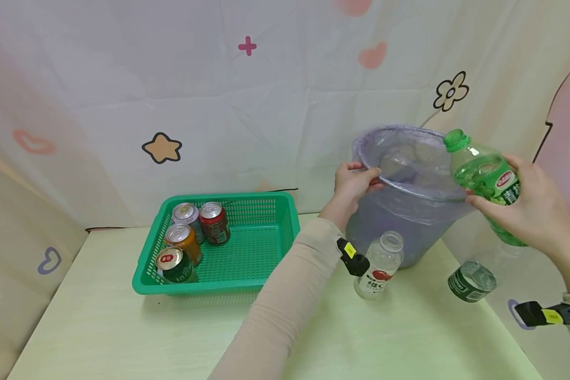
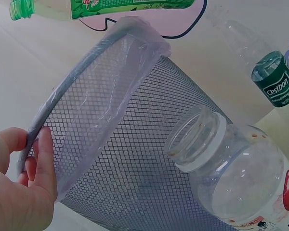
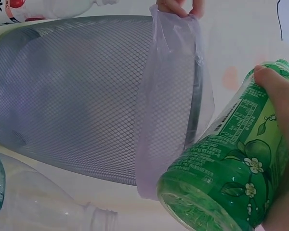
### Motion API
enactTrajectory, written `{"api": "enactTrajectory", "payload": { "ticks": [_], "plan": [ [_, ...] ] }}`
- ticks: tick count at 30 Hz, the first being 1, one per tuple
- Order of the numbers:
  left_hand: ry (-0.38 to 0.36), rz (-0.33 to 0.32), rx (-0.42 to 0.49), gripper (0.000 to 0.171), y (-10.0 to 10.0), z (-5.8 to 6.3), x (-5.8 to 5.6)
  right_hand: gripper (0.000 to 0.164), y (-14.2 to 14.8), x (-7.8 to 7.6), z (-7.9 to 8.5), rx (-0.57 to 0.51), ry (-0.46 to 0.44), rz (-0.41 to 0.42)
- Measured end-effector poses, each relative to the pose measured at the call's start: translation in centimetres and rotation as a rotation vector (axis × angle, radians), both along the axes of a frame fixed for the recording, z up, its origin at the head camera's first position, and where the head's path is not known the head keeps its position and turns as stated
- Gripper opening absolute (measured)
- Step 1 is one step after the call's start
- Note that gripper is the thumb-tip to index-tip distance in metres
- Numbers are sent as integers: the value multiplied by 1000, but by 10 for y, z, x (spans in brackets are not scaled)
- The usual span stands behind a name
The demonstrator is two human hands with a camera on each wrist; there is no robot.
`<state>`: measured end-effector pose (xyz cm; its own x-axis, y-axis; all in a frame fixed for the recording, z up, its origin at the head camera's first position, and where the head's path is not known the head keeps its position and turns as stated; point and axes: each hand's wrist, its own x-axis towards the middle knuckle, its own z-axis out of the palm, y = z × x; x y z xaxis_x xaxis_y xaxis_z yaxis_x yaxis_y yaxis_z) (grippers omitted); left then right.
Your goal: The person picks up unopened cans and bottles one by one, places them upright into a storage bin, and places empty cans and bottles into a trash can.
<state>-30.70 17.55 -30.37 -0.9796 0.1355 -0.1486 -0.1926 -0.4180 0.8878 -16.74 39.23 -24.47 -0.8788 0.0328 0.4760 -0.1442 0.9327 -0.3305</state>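
Observation:
My left hand point(image 1: 353, 186) pinches the near left rim of a mesh trash can point(image 1: 385, 221), thumb on one side and fingers on the other. A thin purple plastic bag point(image 2: 103, 106) lines the can and folds over its rim. The can leans to the right. In my right hand point(image 1: 534, 203) is a green-labelled plastic bottle point(image 1: 486, 177), tilted with its neck toward the upper left, beside the can's right rim. In the right wrist view the bottle's base point(image 3: 197, 204) faces the camera and my thumb point(image 3: 272, 84) lies along its side.
A clear jar-like bottle point(image 1: 379, 266) with a cherry label stands before the can. To the right is a clear water bottle point(image 1: 472, 279) with a dark green label. A green basket point(image 1: 247, 258) holds several drink cans point(image 1: 182, 243) at the left of the table point(image 1: 180, 338).

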Motion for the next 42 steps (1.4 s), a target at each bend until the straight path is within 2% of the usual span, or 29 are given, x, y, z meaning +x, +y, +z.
{"api": "enactTrajectory", "payload": {
  "ticks": [5, 12, 19, 28, 42],
  "plan": [
    [-3, -10, -2, 33, -1, 0, 1, 70, 4, -6, 8, 4, -6, 21],
    [-3, -13, -6, 32, -2, 2, 1, 74, 7, -14, 18, 20, -37, 2],
    [1, -12, 5, 32, -2, 1, 1, 64, 7, -29, 31, 47, -45, 28],
    [-3, -13, 4, 32, -2, 1, 0, 83, 4, -45, 43, 104, -88, 17],
    [0, -7, 26, 32, -1, -1, 0, 86, 14, -57, 55, 136, -110, 21]
  ]
}}
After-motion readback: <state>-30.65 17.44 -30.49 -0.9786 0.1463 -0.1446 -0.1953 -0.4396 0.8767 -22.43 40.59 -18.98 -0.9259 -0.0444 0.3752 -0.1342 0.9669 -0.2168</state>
